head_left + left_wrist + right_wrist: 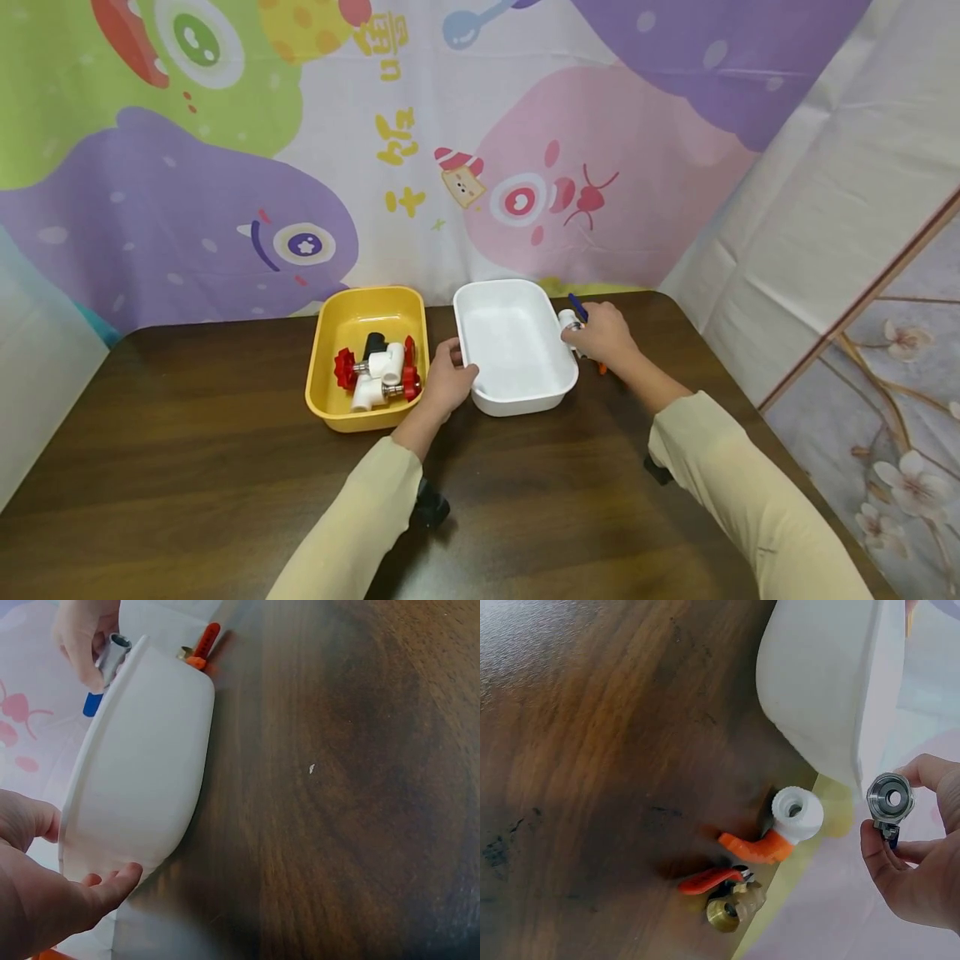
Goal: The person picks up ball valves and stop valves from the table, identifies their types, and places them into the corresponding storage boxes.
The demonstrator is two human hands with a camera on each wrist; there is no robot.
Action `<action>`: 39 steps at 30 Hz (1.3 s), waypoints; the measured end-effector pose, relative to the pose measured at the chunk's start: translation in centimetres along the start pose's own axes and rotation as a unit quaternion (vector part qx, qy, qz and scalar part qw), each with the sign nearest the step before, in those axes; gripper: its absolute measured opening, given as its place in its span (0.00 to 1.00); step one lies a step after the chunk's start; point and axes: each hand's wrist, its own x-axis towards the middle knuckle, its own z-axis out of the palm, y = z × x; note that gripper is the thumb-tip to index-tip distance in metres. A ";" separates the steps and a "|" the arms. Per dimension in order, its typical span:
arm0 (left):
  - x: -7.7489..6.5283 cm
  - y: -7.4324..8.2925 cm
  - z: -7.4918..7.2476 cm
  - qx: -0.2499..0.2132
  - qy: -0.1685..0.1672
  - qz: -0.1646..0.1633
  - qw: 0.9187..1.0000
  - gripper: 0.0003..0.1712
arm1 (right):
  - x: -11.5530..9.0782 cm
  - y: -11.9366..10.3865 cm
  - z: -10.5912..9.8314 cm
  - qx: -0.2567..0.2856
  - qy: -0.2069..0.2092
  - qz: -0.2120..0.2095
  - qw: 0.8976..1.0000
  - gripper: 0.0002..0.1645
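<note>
My left hand (448,387) holds the near left rim of a white plastic basin (517,407), thumb at the rim and fingers along its outer wall. To the basin's right, my right hand (606,335) pinches a silver metal ball valve (891,798) with a blue handle (577,307). The valve is up off the table, apart from the basin wall in the right wrist view. Below it on the table lie a white plastic valve (798,814) with an orange handle and a brass valve (733,907) with a red handle. The basin's inside shows no parts in the head view.
A yellow basin (318,400) stands left of my left hand, with several white pipe valves (386,364) with red handles and a black piece in it. Behind the brown table (225,467) hangs a cartoon-printed cloth (420,250). A pale cloth wall borders the right side.
</note>
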 end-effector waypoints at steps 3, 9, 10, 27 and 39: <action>0.1 0.0 0.0 0.001 0.001 -0.003 1.000 0.34 | 0.2 -0.5 0.0 0.002 -0.005 0.000 1.000 0.22; 0.2 -0.1 -0.1 -0.002 0.004 -0.005 1.000 0.34 | 0.5 -1.3 0.5 0.004 -0.009 0.002 1.000 0.21; 0.2 -0.1 -0.1 -0.003 0.004 -0.006 1.000 0.33 | 0.5 -1.4 0.7 0.004 -0.009 0.001 1.000 0.20; -0.1 -0.2 0.0 -0.004 0.006 -0.005 1.000 0.33 | 0.9 -2.8 2.3 0.013 -0.003 -0.023 1.000 0.23; -0.1 -0.1 0.0 -0.007 0.001 0.001 1.000 0.33 | 0.9 -4.3 3.1 -0.014 -0.012 -0.020 1.000 0.27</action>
